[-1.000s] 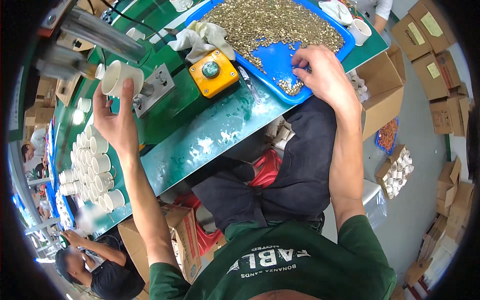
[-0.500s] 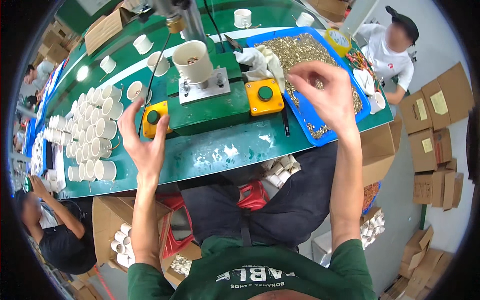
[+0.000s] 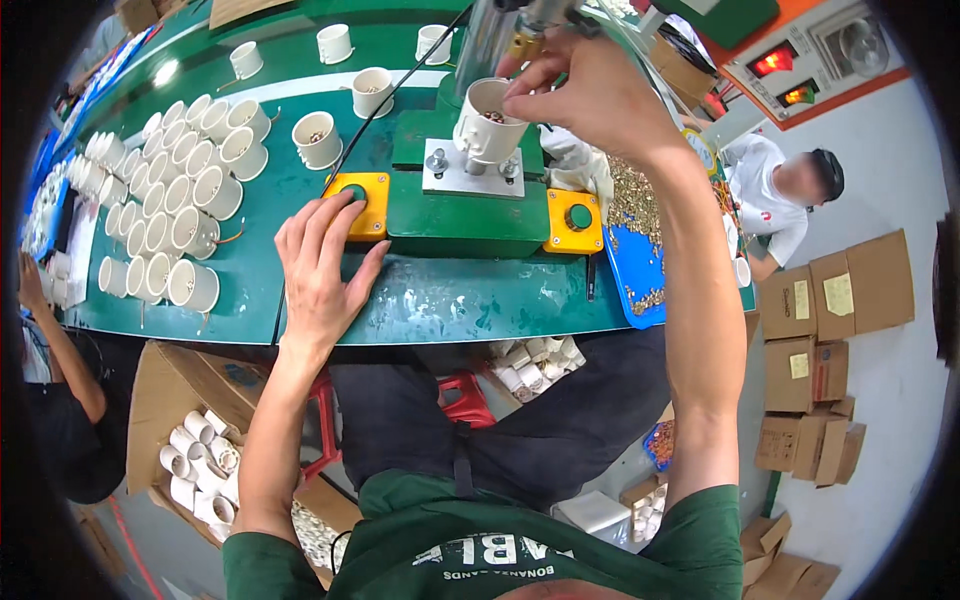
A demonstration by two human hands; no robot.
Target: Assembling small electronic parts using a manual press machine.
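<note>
A white cylindrical cup (image 3: 478, 138) with small metal pieces inside stands on the metal plate (image 3: 440, 183) of a green press fixture (image 3: 465, 222). My right hand (image 3: 600, 95) reaches over its mouth, thumb and fingers pinched together at the rim; whatever they hold is too small to make out. The press column (image 3: 478, 55) rises just behind. My left hand (image 3: 322, 262) rests with spread fingers over the near left side of a yellow button box (image 3: 374, 225), fingertips at its green button. Another yellow button box (image 3: 566, 238) sits right of the fixture.
Many white cups (image 3: 192, 285) crowd the table's left side. A blue tray (image 3: 630, 265) of brass pieces lies at the right, beside a pale cloth (image 3: 580, 170). An orange-edged control box (image 3: 800, 60) has lit lamps. A co-worker (image 3: 765, 190) sits at the far right.
My right hand has moved from above the brass tray to the cup's mouth, fingers closing. My left hand has come down onto the left button box. The view has shifted right.
</note>
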